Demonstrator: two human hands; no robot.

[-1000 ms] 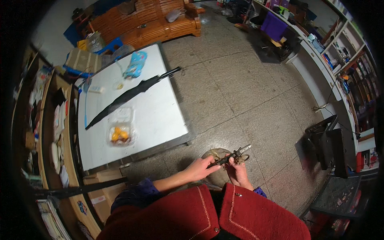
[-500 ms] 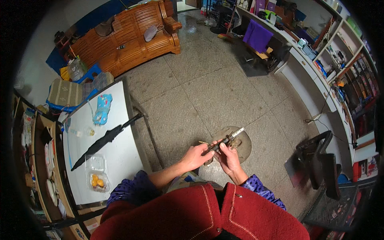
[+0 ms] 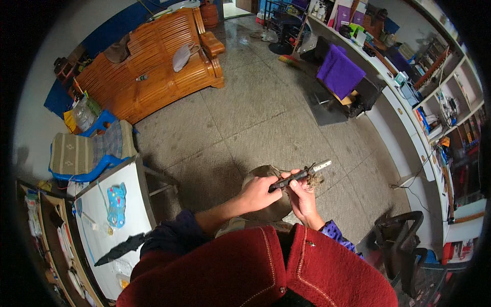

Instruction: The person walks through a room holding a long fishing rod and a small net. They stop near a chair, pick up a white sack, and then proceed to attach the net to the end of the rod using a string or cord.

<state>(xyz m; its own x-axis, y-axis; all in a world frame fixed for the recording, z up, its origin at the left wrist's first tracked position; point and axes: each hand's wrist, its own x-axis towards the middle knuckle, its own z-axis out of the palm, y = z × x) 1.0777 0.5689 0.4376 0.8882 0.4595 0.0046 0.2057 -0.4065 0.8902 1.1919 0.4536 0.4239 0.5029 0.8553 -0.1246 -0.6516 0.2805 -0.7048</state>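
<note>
Both hands (image 3: 258,194) (image 3: 303,198) are curled close together

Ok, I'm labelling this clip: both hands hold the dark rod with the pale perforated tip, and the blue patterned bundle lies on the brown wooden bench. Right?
Not quite: the head view shows the blue patterned bundle on the white-topped table, not the brown wooden bench. The left hand and right hand do hold the dark rod with the pale perforated tip.

Left hand (image 3: 258,194) grips the dark rod (image 3: 287,181) — right hand (image 3: 303,199) steadies it too — pale tip (image 3: 322,165) jutting out above the floor (image 3: 266,117)!
</note>
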